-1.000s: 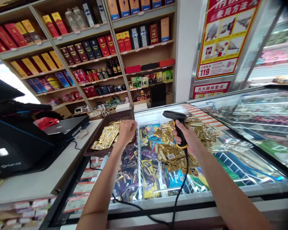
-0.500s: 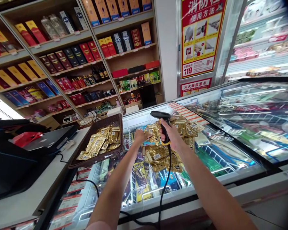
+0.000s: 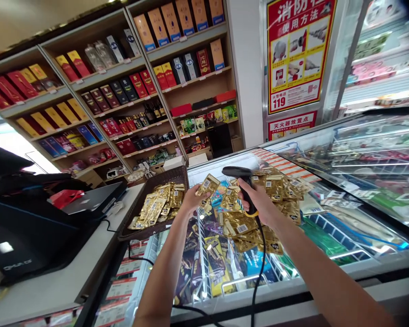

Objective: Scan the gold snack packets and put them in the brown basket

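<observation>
My left hand (image 3: 192, 201) is closed on a gold foil packet (image 3: 209, 183) whose barcode label faces up. In my right hand (image 3: 259, 202) is a black and yellow barcode scanner (image 3: 248, 200), its head pointing left toward that packet. The scanner's black cable (image 3: 261, 259) hangs down from its handle. Below and around my right hand, a heap of gold foil packets (image 3: 238, 226) lies on the glass top of a freezer. To the left, a dark brown woven basket (image 3: 183, 175) holds several more gold packets (image 3: 157, 204).
Wrapped ice creams (image 3: 216, 263) in white wire baskets show through the freezer glass. A counter (image 3: 64, 272) with a black machine (image 3: 23, 236) stands at the left. Behind are shelves of boxed goods (image 3: 122, 93) and a red poster (image 3: 298, 54).
My left hand has lifted a gold packet from the heap and moved left, toward the basket. The scanner stays in my right hand. The camera view has shifted slightly left.
</observation>
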Demonstrator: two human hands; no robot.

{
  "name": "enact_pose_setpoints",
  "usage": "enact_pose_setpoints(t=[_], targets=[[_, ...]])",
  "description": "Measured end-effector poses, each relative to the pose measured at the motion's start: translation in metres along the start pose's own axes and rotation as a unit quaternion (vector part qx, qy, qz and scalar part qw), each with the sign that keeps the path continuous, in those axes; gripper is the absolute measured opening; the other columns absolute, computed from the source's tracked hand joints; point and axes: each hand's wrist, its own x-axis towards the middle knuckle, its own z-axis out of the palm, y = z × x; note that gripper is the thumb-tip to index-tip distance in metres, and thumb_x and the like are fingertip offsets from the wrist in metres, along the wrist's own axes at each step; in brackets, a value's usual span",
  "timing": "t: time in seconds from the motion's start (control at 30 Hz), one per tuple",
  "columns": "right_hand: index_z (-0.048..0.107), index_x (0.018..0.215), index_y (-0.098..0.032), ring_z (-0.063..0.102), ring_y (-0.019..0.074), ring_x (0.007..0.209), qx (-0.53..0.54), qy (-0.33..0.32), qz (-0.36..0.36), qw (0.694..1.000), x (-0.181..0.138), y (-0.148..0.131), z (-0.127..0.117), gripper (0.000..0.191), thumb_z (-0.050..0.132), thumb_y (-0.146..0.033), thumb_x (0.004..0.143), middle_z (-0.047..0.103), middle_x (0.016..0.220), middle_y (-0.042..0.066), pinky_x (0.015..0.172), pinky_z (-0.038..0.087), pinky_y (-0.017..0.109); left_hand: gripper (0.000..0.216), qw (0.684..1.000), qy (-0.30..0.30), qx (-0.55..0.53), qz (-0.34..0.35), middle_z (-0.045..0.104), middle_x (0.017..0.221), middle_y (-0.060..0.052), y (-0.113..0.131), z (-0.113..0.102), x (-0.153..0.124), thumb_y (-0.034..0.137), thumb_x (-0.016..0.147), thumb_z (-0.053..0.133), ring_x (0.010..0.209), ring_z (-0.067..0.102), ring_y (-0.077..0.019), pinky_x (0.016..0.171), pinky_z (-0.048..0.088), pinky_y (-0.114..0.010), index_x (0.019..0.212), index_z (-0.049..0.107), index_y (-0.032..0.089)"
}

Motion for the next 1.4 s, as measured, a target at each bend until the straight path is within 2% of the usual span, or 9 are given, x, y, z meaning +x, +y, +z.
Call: enact_pose_setpoints(t=[0.17, 0.3, 0.4, 0.6, 0.77, 1.1, 1.4], targets=[[0.054, 0.081, -0.021, 0.04, 0.0044, 0.041, -0.029, -0.015, 0.013, 0.999, -0.009, 0.005, 0.008, 0.051, 0.08, -0.064, 0.073, 0.053, 0.063, -0.006, 0.036, 0.03, 0.019, 0.047, 0.999, 0.002, -0.029, 0.026, 0.073, 0.094, -0.004, 0.017, -0.029, -0.014, 0.048, 0.063, 0.084, 0.089, 0.065, -0.0237, 0.077, 0.046, -0.028, 0.095, 0.07, 0.017], [0.054, 0.082, -0.022, 0.039, 0.0045, 0.04, -0.06, -0.028, 0.016, 0.998, -0.016, 0.008, 0.014, 0.05, 0.079, -0.064, 0.074, 0.053, 0.063, -0.007, 0.037, 0.03, 0.019, 0.043, 0.999, 0.004, -0.036, 0.027, 0.072, 0.09, -0.003, 0.019, -0.05, -0.022, 0.046, 0.065, 0.084, 0.084, 0.064, -0.0208, 0.074, 0.044, -0.026, 0.093, 0.07, 0.017], [0.053, 0.08, -0.022, 0.039, 0.0048, 0.04, -0.08, -0.041, 0.015, 0.996, -0.02, 0.011, 0.018, 0.051, 0.078, -0.065, 0.074, 0.053, 0.062, -0.006, 0.036, 0.03, 0.02, 0.046, 0.997, 0.006, -0.071, 0.014, 0.073, 0.094, -0.002, 0.017, -0.057, -0.025, 0.045, 0.063, 0.087, 0.086, 0.064, -0.0196, 0.076, 0.045, -0.026, 0.095, 0.071, 0.017], [0.054, 0.083, -0.022, 0.039, 0.0048, 0.041, -0.097, -0.079, -0.003, 0.992, -0.023, 0.013, 0.021, 0.048, 0.075, -0.064, 0.078, 0.053, 0.064, -0.007, 0.038, 0.029, 0.02, 0.049, 0.996, 0.01, -0.086, 0.002, 0.073, 0.093, -0.002, 0.018, -0.059, -0.025, 0.047, 0.06, 0.089, 0.087, 0.064, -0.0193, 0.077, 0.046, -0.026, 0.094, 0.071, 0.017], [0.055, 0.087, -0.022, 0.039, 0.0047, 0.041, -0.098, -0.082, -0.01, 0.992, -0.023, 0.013, 0.02, 0.047, 0.075, -0.064, 0.079, 0.053, 0.064, -0.007, 0.038, 0.028, 0.019, 0.049, 0.997, 0.013, -0.077, 0.017, 0.072, 0.091, -0.002, 0.021, -0.057, -0.027, 0.048, 0.059, 0.089, 0.087, 0.063, -0.0196, 0.078, 0.045, -0.026, 0.093, 0.071, 0.018], [0.054, 0.088, -0.022, 0.039, 0.0049, 0.04, -0.131, -0.112, -0.025, 0.985, -0.025, 0.011, 0.019, 0.049, 0.072, -0.067, 0.08, 0.053, 0.064, -0.007, 0.037, 0.03, 0.02, 0.047, 0.999, 0.011, -0.049, 0.004, 0.072, 0.096, -0.003, 0.026, -0.055, -0.03, 0.043, 0.063, 0.086, 0.09, 0.063, -0.0201, 0.079, 0.043, -0.027, 0.098, 0.071, 0.016], [0.054, 0.083, -0.022, 0.038, 0.0057, 0.04, -0.154, -0.131, -0.028, 0.979, -0.027, 0.01, 0.019, 0.046, 0.071, -0.065, 0.082, 0.052, 0.062, -0.006, 0.039, 0.028, 0.02, 0.049, 0.999, 0.009, -0.046, 0.007, 0.073, 0.097, -0.004, 0.023, -0.055, -0.029, 0.047, 0.062, 0.085, 0.092, 0.064, -0.022, 0.08, 0.045, -0.028, 0.099, 0.071, 0.017]])
